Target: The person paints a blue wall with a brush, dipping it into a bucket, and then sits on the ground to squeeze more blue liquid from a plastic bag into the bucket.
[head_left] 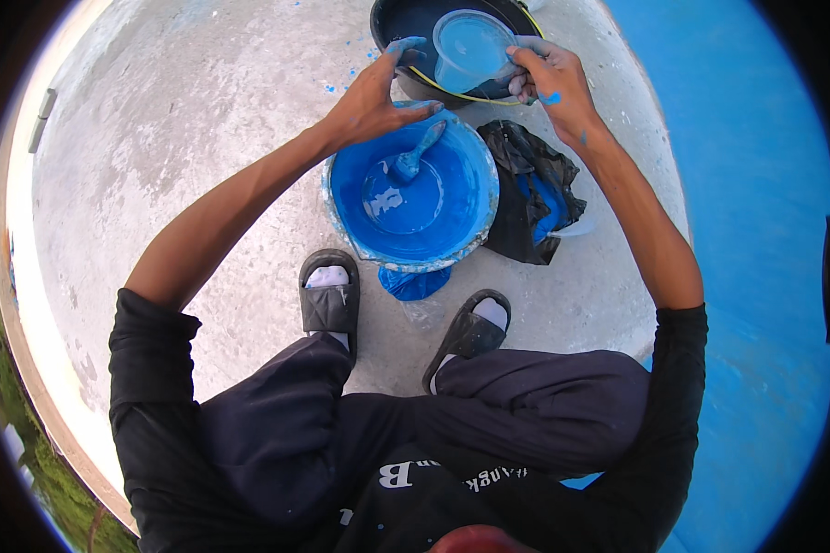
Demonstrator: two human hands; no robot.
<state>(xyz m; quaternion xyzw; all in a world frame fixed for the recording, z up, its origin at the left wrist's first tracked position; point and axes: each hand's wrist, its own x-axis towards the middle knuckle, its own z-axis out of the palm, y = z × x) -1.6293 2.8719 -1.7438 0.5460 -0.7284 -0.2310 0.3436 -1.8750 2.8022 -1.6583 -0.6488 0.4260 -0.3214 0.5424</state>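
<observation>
My right hand (555, 85) grips the rim of a translucent round plastic tub (471, 53), smeared with blue, over a black bucket (398, 29). To the left of the tub is my left hand (375, 103), its thumb and fingers spread apart and paint-stained, with nothing between them. Just below that hand stands a wide blue-coated bucket (464, 214) with a crusted rim. A paintbrush (417, 155) covered in blue leans inside it, and wet blue paint shows at its bottom. What the tub contains is hard to make out.
Against the bucket's right side lies a crumpled black plastic bag (516, 157) with blue inside. A blue plastic piece (415, 284) lies before my sandalled feet (330, 300). A bright blue painted surface (747, 184) borders the grey concrete (184, 111) on the right.
</observation>
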